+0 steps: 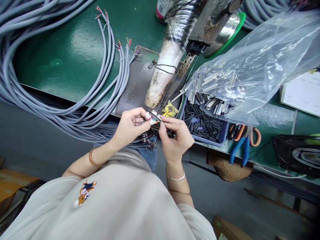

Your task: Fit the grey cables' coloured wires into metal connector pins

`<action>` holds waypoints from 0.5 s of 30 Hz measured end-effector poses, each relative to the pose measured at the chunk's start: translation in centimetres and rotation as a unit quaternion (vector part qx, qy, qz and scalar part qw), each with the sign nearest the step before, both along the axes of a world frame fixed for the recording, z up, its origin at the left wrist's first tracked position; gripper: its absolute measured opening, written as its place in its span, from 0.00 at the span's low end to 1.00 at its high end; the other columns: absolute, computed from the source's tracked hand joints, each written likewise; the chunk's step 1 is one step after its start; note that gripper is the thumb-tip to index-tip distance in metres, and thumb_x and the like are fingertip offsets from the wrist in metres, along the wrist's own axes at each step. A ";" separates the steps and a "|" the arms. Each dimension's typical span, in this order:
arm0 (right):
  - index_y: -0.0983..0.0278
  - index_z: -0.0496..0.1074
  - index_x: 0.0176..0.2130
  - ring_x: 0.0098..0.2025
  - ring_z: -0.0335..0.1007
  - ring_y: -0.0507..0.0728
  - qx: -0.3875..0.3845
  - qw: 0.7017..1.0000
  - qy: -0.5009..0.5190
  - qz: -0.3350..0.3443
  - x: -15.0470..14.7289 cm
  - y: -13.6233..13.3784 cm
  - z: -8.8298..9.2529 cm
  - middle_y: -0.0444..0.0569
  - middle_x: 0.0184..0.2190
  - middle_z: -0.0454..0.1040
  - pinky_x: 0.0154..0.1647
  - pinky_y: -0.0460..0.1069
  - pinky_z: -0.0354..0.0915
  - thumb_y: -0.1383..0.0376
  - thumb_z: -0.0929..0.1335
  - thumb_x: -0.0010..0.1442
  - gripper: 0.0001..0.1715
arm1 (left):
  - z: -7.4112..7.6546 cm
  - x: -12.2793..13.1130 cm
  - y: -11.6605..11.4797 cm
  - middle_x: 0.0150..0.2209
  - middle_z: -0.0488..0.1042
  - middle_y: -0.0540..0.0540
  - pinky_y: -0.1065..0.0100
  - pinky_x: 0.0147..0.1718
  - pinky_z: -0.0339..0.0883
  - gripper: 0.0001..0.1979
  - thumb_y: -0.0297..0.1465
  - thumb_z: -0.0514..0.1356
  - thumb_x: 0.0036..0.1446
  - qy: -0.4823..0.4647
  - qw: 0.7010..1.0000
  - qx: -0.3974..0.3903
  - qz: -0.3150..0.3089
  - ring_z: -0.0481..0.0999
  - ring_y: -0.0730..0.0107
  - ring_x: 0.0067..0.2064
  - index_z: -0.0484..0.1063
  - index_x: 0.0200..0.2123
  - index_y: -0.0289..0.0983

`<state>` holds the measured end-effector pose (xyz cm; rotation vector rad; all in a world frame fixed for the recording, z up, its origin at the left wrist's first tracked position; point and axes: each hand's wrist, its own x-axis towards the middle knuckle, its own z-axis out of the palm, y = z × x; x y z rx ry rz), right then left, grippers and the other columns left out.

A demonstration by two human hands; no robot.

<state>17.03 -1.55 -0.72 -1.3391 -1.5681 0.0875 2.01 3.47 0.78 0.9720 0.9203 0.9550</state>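
Observation:
In front of my body, a small multi-pin connector (155, 115) with coloured wires sits between my fingertips. My left hand (131, 126) is closed on its left side, with white coverings on the fingertips. From the right, my right hand (176, 136) pinches a thin wire at the connector's other end; the fingertips partly hide it. Just beyond stands a soldering iron (183, 68), its tip pointing down toward the connector, beside a white wrapped tube (162, 70). A yellow pad (170, 110) lies close to my right fingers. Below my hands hang several wired connectors (150, 142).
Grey cables (100, 83) with stripped ends curve over the green table (82, 43) at left. On the right are a blue bin (220, 141) of black sleeves, a plastic bag (257, 63) of connectors, blue-handled pliers (241, 146) and a black fan (297, 155). A solder spool (228, 33) stands behind.

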 end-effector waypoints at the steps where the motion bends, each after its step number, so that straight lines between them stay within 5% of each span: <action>1: 0.59 0.72 0.36 0.40 0.82 0.53 -0.014 1.000 0.027 0.000 -0.1 0.0 0.0 0.44 0.38 0.83 0.39 0.48 0.77 0.73 0.72 0.60 0.09 | 0.1 0.0 0.0 0.24 0.74 0.53 0.78 0.18 0.58 0.12 0.28 0.73 0.45 -0.009 1.000 -0.006 -0.003 0.64 0.84 0.20 0.71 0.27 0.34; 15: 0.60 0.72 0.38 0.41 0.81 0.53 0.019 0.999 -0.029 0.007 -0.4 0.3 0.2 0.46 0.39 0.83 0.44 0.50 0.77 0.76 0.72 0.59 0.12 | -0.2 0.3 -0.3 0.27 0.74 0.51 0.78 0.27 0.66 0.06 0.23 0.67 0.47 0.023 0.996 0.069 0.055 0.71 0.80 0.28 0.72 0.26 0.34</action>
